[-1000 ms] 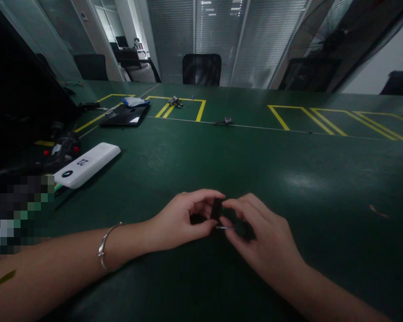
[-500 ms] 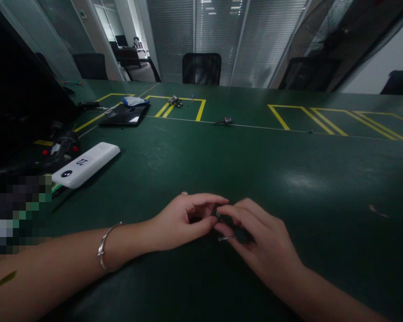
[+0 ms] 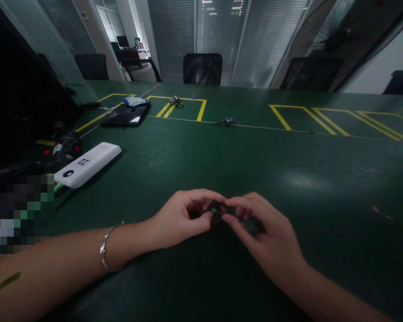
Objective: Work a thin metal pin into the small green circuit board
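Note:
Between the fingertips of my left hand (image 3: 184, 219) is a small dark part (image 3: 215, 211) with a green patch on it, pinched by thumb and forefinger. My right hand (image 3: 272, 230) meets it from the other side, its thumb and fingertips at the part's right edge. Tucked in the curl of the right hand lies a dark handle (image 3: 252, 225), which looks like that of a small screwdriver; its metal shaft does not show now. Both hands are just above the green table (image 3: 195, 156). Shadow and fingers hide most of the part.
To the left lie a white case marked 22 (image 3: 90, 163), a black device with red buttons (image 3: 67, 145) and a flat black tablet-like object (image 3: 126, 115). Farther back are metal pieces (image 3: 176, 101) and a small dark grey tool (image 3: 227, 120). Yellow tape marks the table.
My right hand has turned slightly and shifted right, and the metal shaft that stuck out below its fingers is out of sight. The small part shows its green patch more openly.

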`<state>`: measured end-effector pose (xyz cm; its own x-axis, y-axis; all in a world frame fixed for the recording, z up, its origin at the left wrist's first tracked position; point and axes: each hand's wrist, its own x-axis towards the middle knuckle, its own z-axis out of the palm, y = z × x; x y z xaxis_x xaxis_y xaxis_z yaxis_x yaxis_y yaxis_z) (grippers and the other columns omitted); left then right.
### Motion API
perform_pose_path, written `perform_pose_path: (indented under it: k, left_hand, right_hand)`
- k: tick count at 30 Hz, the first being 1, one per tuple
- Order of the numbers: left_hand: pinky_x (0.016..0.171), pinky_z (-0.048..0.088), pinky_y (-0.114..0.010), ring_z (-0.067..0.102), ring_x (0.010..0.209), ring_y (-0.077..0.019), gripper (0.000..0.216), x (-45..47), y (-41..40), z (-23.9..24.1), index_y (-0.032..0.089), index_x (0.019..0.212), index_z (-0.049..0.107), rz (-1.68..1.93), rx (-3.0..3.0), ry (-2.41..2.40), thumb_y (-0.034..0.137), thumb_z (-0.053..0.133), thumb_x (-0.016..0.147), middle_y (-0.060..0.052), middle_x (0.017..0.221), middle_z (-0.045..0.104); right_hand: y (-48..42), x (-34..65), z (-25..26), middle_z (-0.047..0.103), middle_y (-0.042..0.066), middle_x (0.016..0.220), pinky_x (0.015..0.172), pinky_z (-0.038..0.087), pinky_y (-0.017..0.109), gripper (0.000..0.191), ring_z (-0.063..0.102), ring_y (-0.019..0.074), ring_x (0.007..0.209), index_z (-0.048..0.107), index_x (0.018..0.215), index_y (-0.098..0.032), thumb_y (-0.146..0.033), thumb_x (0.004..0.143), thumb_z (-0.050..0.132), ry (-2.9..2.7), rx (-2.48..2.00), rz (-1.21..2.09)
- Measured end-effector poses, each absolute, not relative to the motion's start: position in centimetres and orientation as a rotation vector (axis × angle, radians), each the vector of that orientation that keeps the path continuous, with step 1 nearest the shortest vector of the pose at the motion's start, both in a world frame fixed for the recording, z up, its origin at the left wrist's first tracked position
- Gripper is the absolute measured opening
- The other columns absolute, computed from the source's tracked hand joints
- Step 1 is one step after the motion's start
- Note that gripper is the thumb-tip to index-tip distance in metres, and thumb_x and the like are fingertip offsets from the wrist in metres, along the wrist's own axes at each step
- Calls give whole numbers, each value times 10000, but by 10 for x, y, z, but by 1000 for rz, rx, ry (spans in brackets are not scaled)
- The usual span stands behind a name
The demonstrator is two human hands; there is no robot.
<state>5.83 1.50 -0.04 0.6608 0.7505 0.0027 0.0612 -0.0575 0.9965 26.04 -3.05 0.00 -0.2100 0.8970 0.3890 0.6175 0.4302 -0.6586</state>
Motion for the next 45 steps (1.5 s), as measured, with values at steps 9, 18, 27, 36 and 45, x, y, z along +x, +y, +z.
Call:
perform_pose_path:
  k: [9, 18, 27, 36, 45]
  left_hand:
    - [731, 502, -291, 643, 811, -164, 370, 58, 16, 3, 136, 1226, 609, 625, 1522, 737, 137, 607, 855, -76, 964, 697]
    - [827, 495, -298, 608, 905, -153, 260, 56, 19, 3, 134, 1181, 638, 674, 1499, 721, 188, 505, 964, -102, 1155, 655]
    - [761, 499, -281, 620, 819, -148, 274, 56, 17, 8, 118, 1163, 666, 703, 1627, 802, 213, 502, 965, -91, 1018, 702]
    - [874, 525, -324, 656, 976, -192, 230, 55, 18, 5, 163, 1126, 679, 773, 1817, 810, 212, 623, 908, -74, 1095, 701]
    - [861, 525, -305, 667, 969, -183, 241, 54, 19, 3, 183, 1129, 693, 785, 1938, 769, 190, 655, 890, -65, 1071, 713]
  right_hand:
    - [-30, 261, 1, 667, 5, 790, 593, 496, 260, 69, 636, 157, 690, 639, 918, -226, -262, 860, 649, -1895, -1386, 581]
    - [-30, 260, 10, 618, 20, 741, 577, 449, 268, 294, 593, 155, 668, 625, 812, -206, -279, 991, 404, -2072, -1387, 515]
    - [-27, 261, 4, 608, 26, 726, 567, 447, 267, 296, 583, 159, 656, 666, 796, -207, -294, 968, 441, -2134, -1471, 348]
    - [-26, 262, 2, 620, 41, 798, 618, 434, 311, 267, 576, 187, 731, 694, 852, -217, -285, 964, 461, -2141, -1488, 343]
    - [-26, 261, 2, 613, 30, 790, 641, 399, 331, 249, 566, 193, 736, 696, 846, -223, -281, 958, 482, -2144, -1492, 340]
